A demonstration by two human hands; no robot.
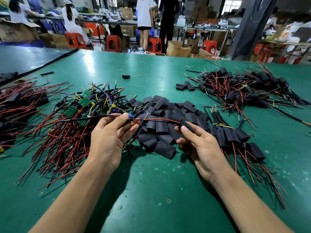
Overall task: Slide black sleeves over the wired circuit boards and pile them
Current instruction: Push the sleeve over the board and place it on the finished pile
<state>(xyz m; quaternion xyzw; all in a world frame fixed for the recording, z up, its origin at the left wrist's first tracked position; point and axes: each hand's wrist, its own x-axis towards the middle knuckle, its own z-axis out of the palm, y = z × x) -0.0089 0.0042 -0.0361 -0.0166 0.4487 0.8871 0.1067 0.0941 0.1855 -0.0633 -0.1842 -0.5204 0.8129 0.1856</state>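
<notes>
Pinching wired board (130,118) in left hand (107,140), black sleeve (186,126) in right hand (202,148), with fingers (123,116) closed on each, feeding red lead (159,119) into sleeve. At counter (151,190) right, sleeved piles (235,137); at left, big unsleeved heap (79,106). Likely near halfway.

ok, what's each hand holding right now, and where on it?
left hand pinches the wired board at the board itself; right hand pinches a black sleeve, thumb near its wire-facing end.

Small wired circuit board (130,117) mostly hidden by the pinching left hand (107,137); tangled red-and-black wire heap (15,105) cut by left edge.
</notes>
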